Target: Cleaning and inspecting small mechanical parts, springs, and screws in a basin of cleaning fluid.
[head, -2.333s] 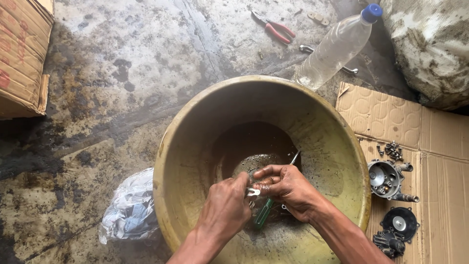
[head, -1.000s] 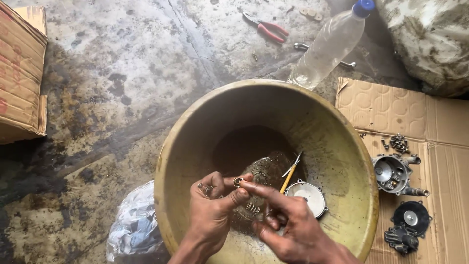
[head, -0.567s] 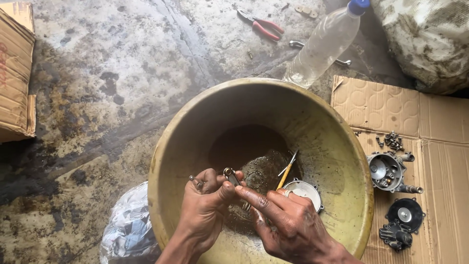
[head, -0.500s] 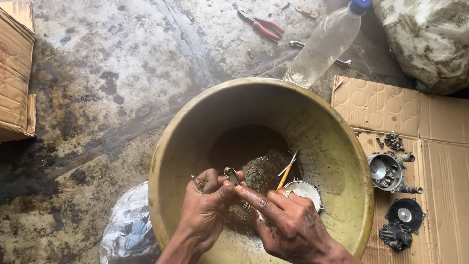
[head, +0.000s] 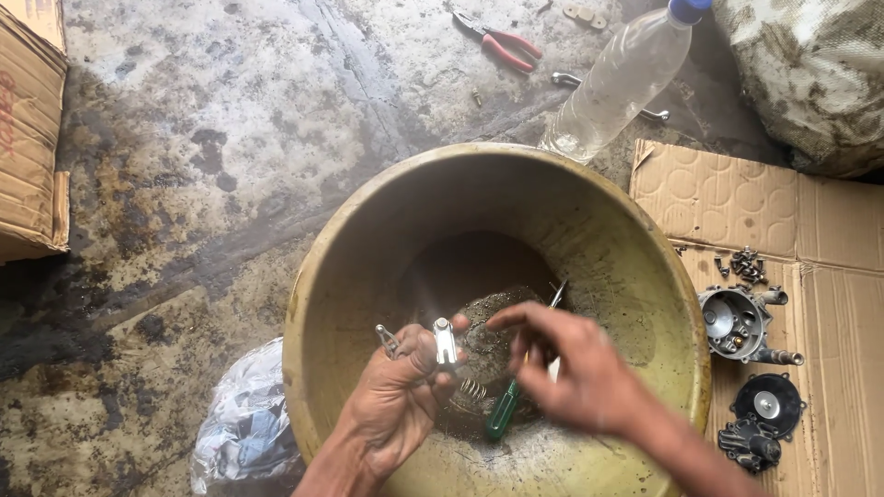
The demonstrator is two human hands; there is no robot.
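Since the earlier frame the right hand (head: 580, 373) has let go of the small metal part (head: 445, 340) and pulled back, blurred, fingers loosely spread, holding nothing I can make out. Left hand (head: 401, 391) pinches that part upright between thumb and fingers, with a thin metal pin (head: 387, 339) sticking out beside it, over the yellow basin (head: 368, 230). Below lie a spring (head: 472, 389) and green-handled screwdriver (head: 504, 412); carburetor body (head: 737, 327) sits on cardboard (head: 755, 212) to the right.

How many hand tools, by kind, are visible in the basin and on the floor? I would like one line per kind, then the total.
Screwdriver, green handle, in the basin: 1
Pliers, red handles, on the floor: 1
Metal wrench, partly hidden behind the plastic bottle: 1
Total: 3
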